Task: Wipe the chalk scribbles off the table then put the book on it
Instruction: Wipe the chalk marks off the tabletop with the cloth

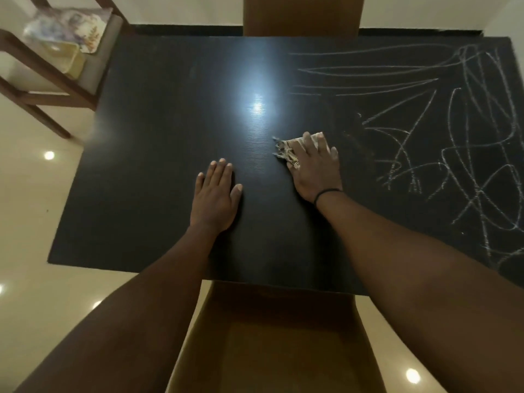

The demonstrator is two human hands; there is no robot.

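Black table (147,154): chalk scribbles (442,143) cover its right portion; middle and left look clean. Right hand (316,165) lies flat, fingers spread, pressing a frayed pale cloth (289,151) onto the table just left of the scribbles. Left hand (215,194) rests palm-down, fingers straight, holding nothing, left of the cloth. Book (71,26) lies on a chair (56,89) beyond the table's far-left corner.

A wooden chair (54,89) stands at ten o'clock, its seat holding a pale yellow container (69,59). Another brown chair (283,336) sits at six o'clock, and a chair back (302,15) rises at twelve o'clock.
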